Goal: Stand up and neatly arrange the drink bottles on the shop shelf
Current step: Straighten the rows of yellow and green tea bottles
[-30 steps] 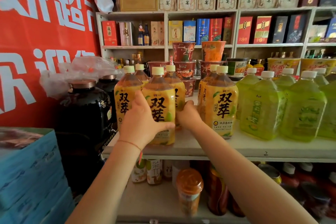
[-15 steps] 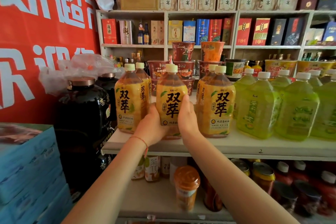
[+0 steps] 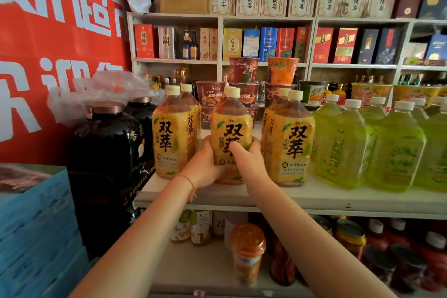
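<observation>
Two bare forearms reach forward and upward from the bottom edge and converge on one bottle. The left hand [image 3: 205,164], with a thin red string at its wrist, wraps the lower left side of the middle yellow-labelled plastic tea bottle [image 3: 231,133]; its fingers curl behind the bottle and are mostly hidden. The right hand [image 3: 249,159] grips the lower right side of the same bottle, thumb laid across the front label. The bottle stands upright near the front of the white shelf board [image 3: 314,197], its base hidden by the hands, so contact with the board cannot be told.

A second cream cap shows directly behind the held bottle. To its left stand two more yellow-labelled tea bottles [image 3: 173,133], one behind the other; to its right stand another two [image 3: 290,143], likewise in file. This gives six amber tea bottles in three files of two. Further right stand pale green plastic drink bottles [image 3: 343,145] with white caps; at least seven caps are visible before the frame edge.

Left of the shelf stand two black glazed jars [image 3: 108,143] with copper-coloured lids, and nearer, a stack of blue cartons [image 3: 36,220]. Below the board, an orange-lidded cup [image 3: 248,251] stands among jars and small bottles.

Behind the bottles are stacked instant-noodle tubs [image 3: 244,72], then white wall shelving [image 3: 219,38] filled with boxed liquor, and a red banner [image 3: 60,31] with white characters.
</observation>
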